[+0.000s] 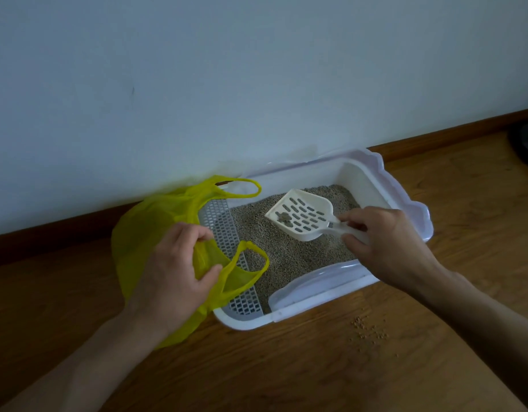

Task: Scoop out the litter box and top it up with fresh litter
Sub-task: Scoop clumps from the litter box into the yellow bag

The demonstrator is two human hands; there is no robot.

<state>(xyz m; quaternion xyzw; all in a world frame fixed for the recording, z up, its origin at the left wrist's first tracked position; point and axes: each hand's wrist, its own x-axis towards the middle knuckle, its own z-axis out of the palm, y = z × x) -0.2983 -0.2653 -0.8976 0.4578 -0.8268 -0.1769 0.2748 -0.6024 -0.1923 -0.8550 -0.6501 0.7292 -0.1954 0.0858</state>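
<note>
A white litter box (405, 209) sits on the wooden floor against the wall, filled with grey litter (286, 248). My right hand (387, 242) grips the handle of a white slotted scoop (304, 215), held above the litter with a small grey clump (283, 218) on its blade. My left hand (173, 269) pinches the rim of a yellow plastic bag (146, 230) at the box's left end, holding its mouth open. The bag's two handles drape over a white grated panel (224, 230) inside the box.
Loose litter grains (369, 331) lie scattered on the floor (286, 367) in front of the box's right side. A brown skirting board (63, 233) runs along the pale wall. A dark object (527, 144) sits at the far right edge.
</note>
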